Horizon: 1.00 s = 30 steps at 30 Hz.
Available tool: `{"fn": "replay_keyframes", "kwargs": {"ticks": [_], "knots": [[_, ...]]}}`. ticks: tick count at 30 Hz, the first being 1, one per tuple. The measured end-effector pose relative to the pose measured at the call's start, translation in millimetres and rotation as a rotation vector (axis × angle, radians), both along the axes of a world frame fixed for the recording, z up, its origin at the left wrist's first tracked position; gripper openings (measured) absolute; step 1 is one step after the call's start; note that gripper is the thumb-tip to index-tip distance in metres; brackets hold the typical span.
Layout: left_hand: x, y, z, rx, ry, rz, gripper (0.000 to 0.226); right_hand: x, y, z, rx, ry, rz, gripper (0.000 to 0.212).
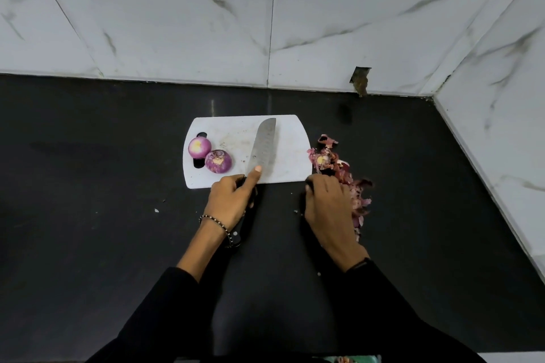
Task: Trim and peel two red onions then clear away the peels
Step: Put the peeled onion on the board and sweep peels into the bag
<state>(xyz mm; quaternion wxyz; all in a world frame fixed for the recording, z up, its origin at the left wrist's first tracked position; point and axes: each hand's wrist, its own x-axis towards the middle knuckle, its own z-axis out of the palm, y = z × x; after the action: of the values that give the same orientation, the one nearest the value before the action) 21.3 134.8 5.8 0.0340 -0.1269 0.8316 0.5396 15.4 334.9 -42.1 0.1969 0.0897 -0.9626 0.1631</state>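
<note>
A black stone countertop [88, 186] runs up to a white marble-veined tile wall [177, 23] on the far side and on the right. On it lies a white plastic cutting board [289, 138] with a handle slot at its left end.

Two peeled red onions sit at that left end, touching each other. The paler peeled onion [199, 147] is at the far left, partly over the slot. The darker purple peeled onion [218, 161] is just right of it and nearer, cut face up.

To their right, a broad steel-bladed knife with a black handle [264, 147] lies flat on the board, tip pointing far. The left hand [228, 200] is curled round its handle at the board's near edge, forefinger stretched onto the blade. A beaded bracelet [216, 222] circles that wrist.

The right hand [324, 206] rests on the countertop just off the board's near right corner, its back up. Its fingers are mostly hidden, so I cannot tell whether they are curled or straight. Against its right side, a heap of red-purple onion peels and trimmed ends [330, 160] lies on the countertop, touching the board's right edge.
</note>
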Motion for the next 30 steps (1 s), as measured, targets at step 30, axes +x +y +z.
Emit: {"fn": "replay_keyframes", "kwargs": {"ticks": [30], "knots": [[-27.6, 16.0, -25.7, -0.268, -0.075, 0.075, 0.06, -39.0, -24.7, -3.6, 0.151, -0.402, -0.131, 0.094]]}}
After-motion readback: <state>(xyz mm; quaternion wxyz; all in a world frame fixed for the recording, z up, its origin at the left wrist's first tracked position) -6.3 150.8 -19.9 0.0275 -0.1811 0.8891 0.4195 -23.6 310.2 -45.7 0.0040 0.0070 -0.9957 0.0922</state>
